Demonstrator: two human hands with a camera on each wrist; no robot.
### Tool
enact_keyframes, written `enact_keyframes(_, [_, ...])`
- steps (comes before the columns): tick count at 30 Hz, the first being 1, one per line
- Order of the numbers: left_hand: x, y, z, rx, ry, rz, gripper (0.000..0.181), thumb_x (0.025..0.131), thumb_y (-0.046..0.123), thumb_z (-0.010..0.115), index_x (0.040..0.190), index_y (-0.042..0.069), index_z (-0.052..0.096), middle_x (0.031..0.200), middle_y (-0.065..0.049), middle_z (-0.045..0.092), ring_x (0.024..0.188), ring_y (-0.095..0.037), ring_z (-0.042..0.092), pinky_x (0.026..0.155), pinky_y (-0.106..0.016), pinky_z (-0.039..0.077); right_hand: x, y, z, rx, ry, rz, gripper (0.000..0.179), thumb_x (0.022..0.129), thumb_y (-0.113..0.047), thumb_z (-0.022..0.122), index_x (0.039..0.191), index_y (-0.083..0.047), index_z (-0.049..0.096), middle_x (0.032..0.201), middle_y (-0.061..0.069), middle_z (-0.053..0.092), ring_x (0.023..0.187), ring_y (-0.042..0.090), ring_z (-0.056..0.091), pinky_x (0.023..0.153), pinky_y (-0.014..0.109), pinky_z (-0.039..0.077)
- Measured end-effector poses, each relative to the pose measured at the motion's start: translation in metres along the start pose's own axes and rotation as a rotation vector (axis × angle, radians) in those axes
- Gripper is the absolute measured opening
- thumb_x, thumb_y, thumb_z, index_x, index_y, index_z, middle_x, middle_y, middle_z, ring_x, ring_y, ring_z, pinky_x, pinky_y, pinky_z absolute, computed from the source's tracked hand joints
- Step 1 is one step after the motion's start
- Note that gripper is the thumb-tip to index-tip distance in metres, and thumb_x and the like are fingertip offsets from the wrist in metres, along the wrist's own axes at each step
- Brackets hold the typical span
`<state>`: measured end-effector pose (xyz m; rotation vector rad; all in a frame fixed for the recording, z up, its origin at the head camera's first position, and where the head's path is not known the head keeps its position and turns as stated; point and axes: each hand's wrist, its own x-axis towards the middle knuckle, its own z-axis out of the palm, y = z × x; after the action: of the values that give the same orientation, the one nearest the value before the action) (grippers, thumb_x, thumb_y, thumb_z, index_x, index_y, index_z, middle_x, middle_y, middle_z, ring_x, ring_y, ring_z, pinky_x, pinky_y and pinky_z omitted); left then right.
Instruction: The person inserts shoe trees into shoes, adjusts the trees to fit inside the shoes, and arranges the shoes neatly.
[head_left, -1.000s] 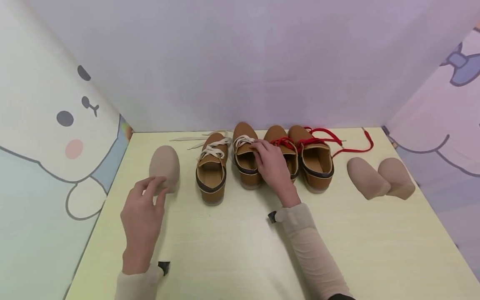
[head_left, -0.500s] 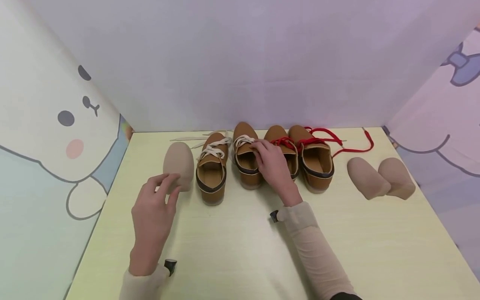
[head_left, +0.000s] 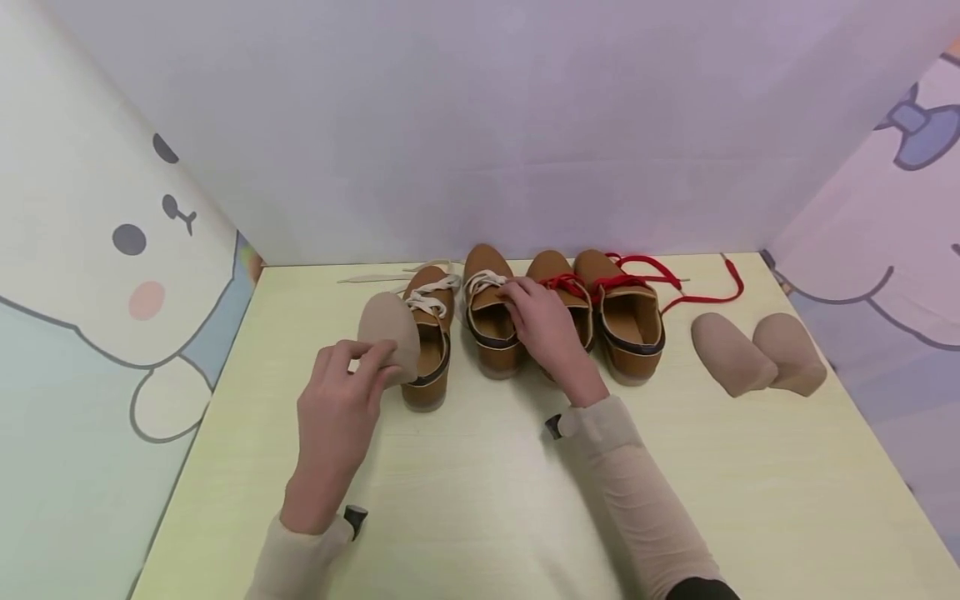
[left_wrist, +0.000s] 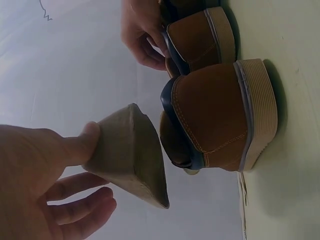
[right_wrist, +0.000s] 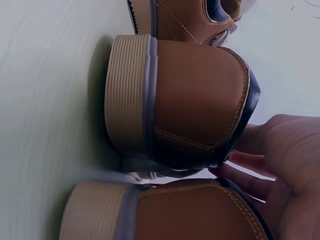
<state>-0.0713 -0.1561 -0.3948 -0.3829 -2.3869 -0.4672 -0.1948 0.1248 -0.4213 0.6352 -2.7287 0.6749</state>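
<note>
My left hand (head_left: 341, 408) pinches a smooth beige shoe insert (head_left: 390, 325) between thumb and fingers. In the left wrist view, the insert (left_wrist: 122, 145) is tilted close over the opening of the leftmost brown shoe (left_wrist: 210, 117), apart from its collar. In the head view it overlaps the left side of that shoe, which has white laces. My right hand (head_left: 547, 325) grips the collar of the second white-laced shoe (head_left: 501, 360) on its right side near the tongue. Its fingertips are partly hidden at the shoe's edge in the right wrist view.
Two brown shoes with red laces (head_left: 633, 367) stand to the right, one partly behind my right hand. Two more beige inserts (head_left: 731, 354) lie side by side farther right. A loose red lace (head_left: 705, 301) trails over the table (head_left: 465, 500). A wall (head_left: 480, 125) rises behind.
My left hand has carried the beige insert rightward, from the left part of the table to the leftmost shoe. My right hand has stayed at the second shoe.
</note>
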Motion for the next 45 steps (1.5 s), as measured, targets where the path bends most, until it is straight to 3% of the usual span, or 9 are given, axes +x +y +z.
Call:
enact_keyframes(6, [0.004, 0.005, 0.006, -0.044, -0.007, 0.021, 0.029, 0.089, 0.020, 0.081, 0.117, 0.012, 0.075, 0.103, -0.015, 0.064, 0.090, -0.034, 0.064, 0.060, -0.043, 0.057, 0.003, 0.001, -0.003, 0.014, -0.024, -0.003, 0.023, 0.102, -0.008, 0.066, 0.125, -0.009, 0.069, 0.128, 0.011, 0.068, 0.113, 0.032, 0.069, 0.100, 0.046, 0.056])
enact_keyframes(16, [0.012, 0.017, 0.020, -0.166, -0.045, 0.036, 0.027, 0.093, 0.018, 0.073, 0.119, 0.008, 0.070, 0.108, -0.017, 0.060, 0.084, -0.030, 0.073, 0.067, -0.038, 0.062, 0.003, 0.003, -0.005, 0.032, -0.054, -0.006, 0.025, 0.103, -0.010, 0.065, 0.127, -0.010, 0.068, 0.132, 0.011, 0.066, 0.117, 0.031, 0.069, 0.103, 0.045, 0.056])
enact_keyframes(21, [0.016, 0.026, 0.020, -0.158, -0.062, 0.036, 0.026, 0.096, 0.017, 0.070, 0.121, 0.010, 0.069, 0.111, -0.017, 0.060, 0.084, -0.029, 0.071, 0.069, -0.039, 0.062, 0.004, 0.003, -0.008, 0.047, -0.073, -0.003, 0.026, 0.103, -0.010, 0.065, 0.128, -0.011, 0.067, 0.133, 0.010, 0.066, 0.117, 0.030, 0.069, 0.104, 0.046, 0.056])
enact_keyframes(27, [0.019, 0.039, 0.018, -0.135, -0.062, 0.086, 0.025, 0.096, 0.019, 0.070, 0.119, 0.012, 0.068, 0.109, -0.019, 0.060, 0.083, -0.029, 0.073, 0.069, -0.040, 0.064, 0.006, 0.005, -0.010, 0.042, -0.091, 0.009, 0.026, 0.103, -0.012, 0.065, 0.129, -0.013, 0.066, 0.131, 0.010, 0.068, 0.114, 0.029, 0.070, 0.102, 0.046, 0.057])
enact_keyframes(35, [0.024, 0.054, 0.017, -0.170, -0.060, 0.138, 0.027, 0.094, 0.021, 0.073, 0.119, 0.014, 0.069, 0.106, -0.017, 0.062, 0.081, -0.027, 0.074, 0.069, -0.038, 0.063, 0.010, 0.005, -0.013, 0.022, -0.132, 0.034, 0.029, 0.104, -0.016, 0.065, 0.132, -0.013, 0.065, 0.132, 0.011, 0.069, 0.115, 0.030, 0.071, 0.101, 0.046, 0.057])
enact_keyframes(45, [0.029, 0.065, 0.026, -0.196, -0.040, 0.189, 0.027, 0.094, 0.022, 0.073, 0.120, 0.014, 0.071, 0.107, -0.016, 0.066, 0.072, -0.027, 0.070, 0.065, -0.037, 0.061, 0.015, 0.009, -0.014, 0.019, -0.128, -0.022, 0.025, 0.104, -0.017, 0.064, 0.129, -0.013, 0.063, 0.125, 0.011, 0.071, 0.105, 0.028, 0.072, 0.096, 0.044, 0.059])
